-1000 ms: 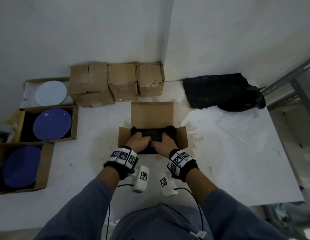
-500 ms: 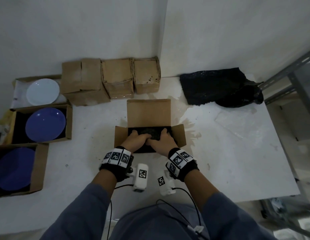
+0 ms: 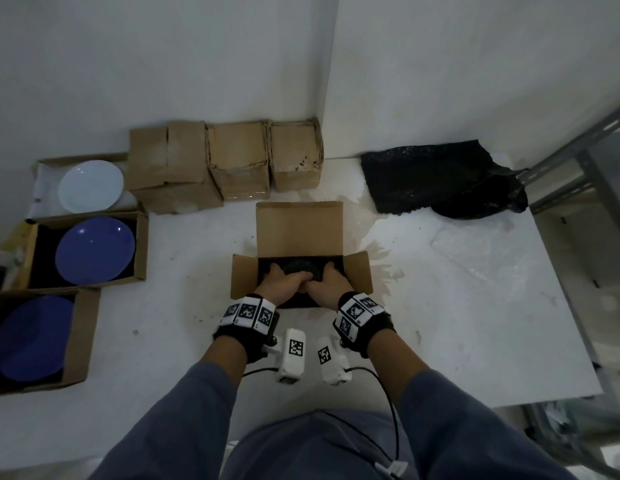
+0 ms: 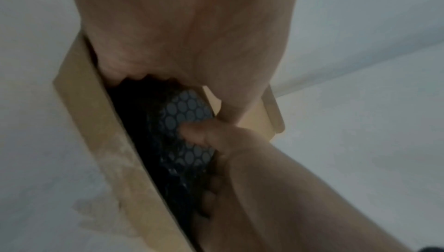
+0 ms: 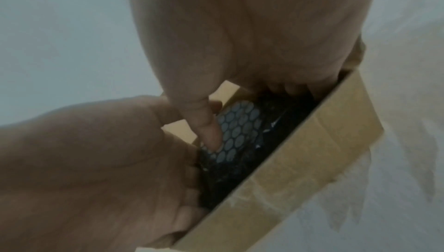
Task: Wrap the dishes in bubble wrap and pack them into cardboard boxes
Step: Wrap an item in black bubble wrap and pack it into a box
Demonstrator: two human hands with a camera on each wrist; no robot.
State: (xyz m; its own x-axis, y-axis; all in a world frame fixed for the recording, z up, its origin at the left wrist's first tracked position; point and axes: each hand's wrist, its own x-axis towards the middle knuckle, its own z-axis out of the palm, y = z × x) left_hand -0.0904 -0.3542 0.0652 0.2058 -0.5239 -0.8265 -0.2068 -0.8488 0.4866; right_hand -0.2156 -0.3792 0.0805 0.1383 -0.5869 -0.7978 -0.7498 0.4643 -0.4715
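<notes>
A white table (image 3: 474, 323) stands in a corner between two white walls. On its left edge sit three open boxes: the far one (image 3: 45, 164) holds a white plate (image 3: 90, 186), the middle one (image 3: 140, 251) a blue plate (image 3: 95, 250), the near one (image 3: 76, 344) a darker blue plate (image 3: 29, 337). Behind them, against the wall, stands a row of closed cardboard boxes (image 3: 237, 157). No brand or writing can be read on any box; the only markings are black-and-white square codes on the wrist bands.

In the middle lies an open cardboard box (image 3: 299, 230), back flap upright, side flaps spread. Inside it sits the wrapped dish (image 3: 299, 266), a bundle in black bubble wrap; the wrist views show pale round bubbles on a dark sheet over its curved edge. The left hand (image 3: 279, 284) and the right hand (image 3: 324, 287) reach into the box side by side, fingers curled down around the bundle, thumbs pressed on the wrap.

Farther right, by the wall, lies a crumpled sheet of black bubble wrap (image 3: 440, 181), and at the far right a grey metal shelf frame (image 3: 578, 150).
</notes>
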